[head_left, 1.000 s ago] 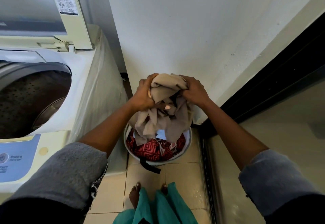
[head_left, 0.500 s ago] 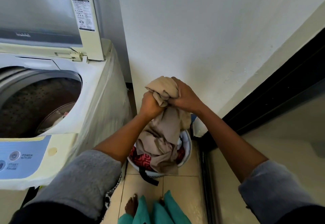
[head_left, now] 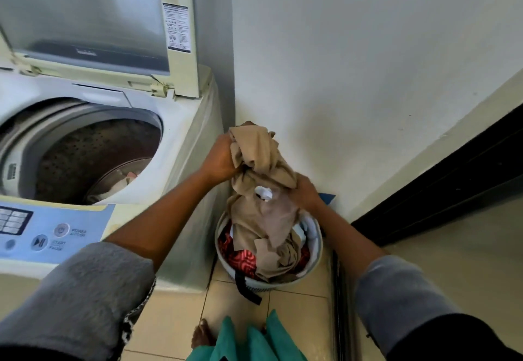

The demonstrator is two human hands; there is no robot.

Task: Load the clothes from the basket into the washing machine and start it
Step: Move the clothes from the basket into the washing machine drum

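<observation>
Left hand (head_left: pixel 219 159) and right hand (head_left: pixel 304 192) both clutch a soft, floppy beige cloth garment (head_left: pixel 263 190) above the round white laundry basket (head_left: pixel 317 253); likely light, best gathered in bunches.

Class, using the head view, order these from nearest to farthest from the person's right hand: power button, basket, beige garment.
1. Beige garment: gripped in the right hand itself.
2. Basket: just beneath that hand.
3. Power button: far to the left, on the washer's panel.
</observation>
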